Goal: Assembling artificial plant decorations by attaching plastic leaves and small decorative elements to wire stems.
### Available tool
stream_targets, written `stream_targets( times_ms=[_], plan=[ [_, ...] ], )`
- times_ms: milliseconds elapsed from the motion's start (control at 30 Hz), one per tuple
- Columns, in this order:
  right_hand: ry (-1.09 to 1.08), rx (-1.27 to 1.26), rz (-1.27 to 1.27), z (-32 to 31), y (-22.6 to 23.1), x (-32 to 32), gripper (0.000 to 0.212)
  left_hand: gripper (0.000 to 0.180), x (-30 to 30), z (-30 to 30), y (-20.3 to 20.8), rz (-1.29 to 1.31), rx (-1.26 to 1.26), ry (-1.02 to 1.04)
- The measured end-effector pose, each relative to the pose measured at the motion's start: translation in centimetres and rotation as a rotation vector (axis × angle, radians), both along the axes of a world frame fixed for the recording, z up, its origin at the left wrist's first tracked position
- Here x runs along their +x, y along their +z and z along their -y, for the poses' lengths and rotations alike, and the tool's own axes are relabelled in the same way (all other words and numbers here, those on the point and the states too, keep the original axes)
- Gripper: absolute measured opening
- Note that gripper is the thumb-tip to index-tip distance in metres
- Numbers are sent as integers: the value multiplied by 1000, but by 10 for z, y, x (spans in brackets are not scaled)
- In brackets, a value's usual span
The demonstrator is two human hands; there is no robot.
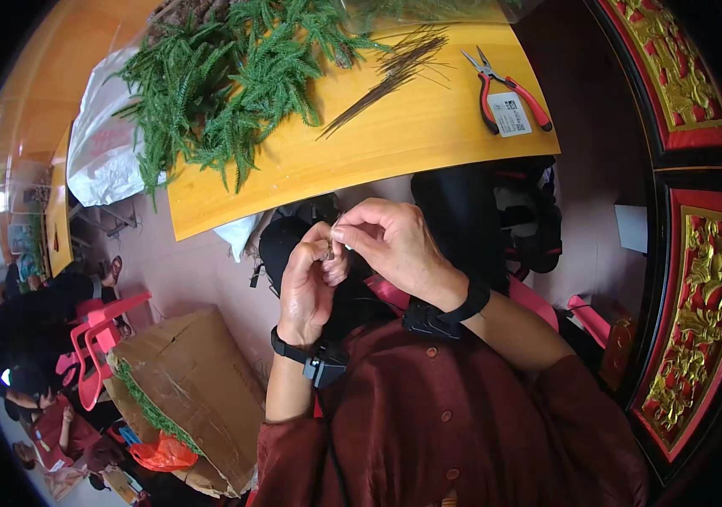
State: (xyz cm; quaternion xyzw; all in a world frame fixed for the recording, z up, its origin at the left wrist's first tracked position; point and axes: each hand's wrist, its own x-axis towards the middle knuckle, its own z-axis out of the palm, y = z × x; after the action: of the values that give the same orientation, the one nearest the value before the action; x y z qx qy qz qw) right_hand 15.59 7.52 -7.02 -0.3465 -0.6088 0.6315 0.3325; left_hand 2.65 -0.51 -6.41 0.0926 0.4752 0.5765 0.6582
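Note:
In front of my chest, just off the table's near edge, my two hands meet. My left hand [314, 275] is closed with its fingers curled, the fingertips around a small, thin brownish strand [332, 240]. My right hand [390, 245] pinches the same strand between thumb and forefinger; its exact kind is too small to tell. Beyond them on the yellow table [293, 179] lie a heap of green artificial fir sprigs [268, 76] and a loose bundle of thin brown wires [390, 76]. Pliers with red and black handles [504, 89] rest near the right corner, over a white label.
A white sack [103, 135] stands left of the table. On the floor at lower left sits an open cardboard box [196, 380] with greenery and a red plastic bag [164, 454]. A pink stool [95, 346] and other people are farther left. Carved red-gold panels [694, 321] line the right.

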Motion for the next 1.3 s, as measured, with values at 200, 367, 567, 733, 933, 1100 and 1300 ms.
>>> stream_targets(
  times_ms=[200,367,567,733,933,1100,1300],
  plan=[
    [11,81,62,-1,-4,5,7,11,5,0,-6,52,-28,66],
    [3,350,-59,-4,-10,5,7,11,1,2,-9,103,-75,39],
    [141,655,46,-13,-13,11,14,10,-2,3,-10,69,-118,-17],
    [146,701,51,-18,-16,12,18,11,-3,4,-7,145,-88,-52],
    [146,758,12,-28,-17,14,14,15,-7,4,-5,151,-26,-109],
    [145,848,-23,-31,-21,15,10,17,-4,2,2,94,-27,-117],
    [198,786,41,-29,-17,17,10,17,-7,3,-1,119,28,-130]
  ],
)
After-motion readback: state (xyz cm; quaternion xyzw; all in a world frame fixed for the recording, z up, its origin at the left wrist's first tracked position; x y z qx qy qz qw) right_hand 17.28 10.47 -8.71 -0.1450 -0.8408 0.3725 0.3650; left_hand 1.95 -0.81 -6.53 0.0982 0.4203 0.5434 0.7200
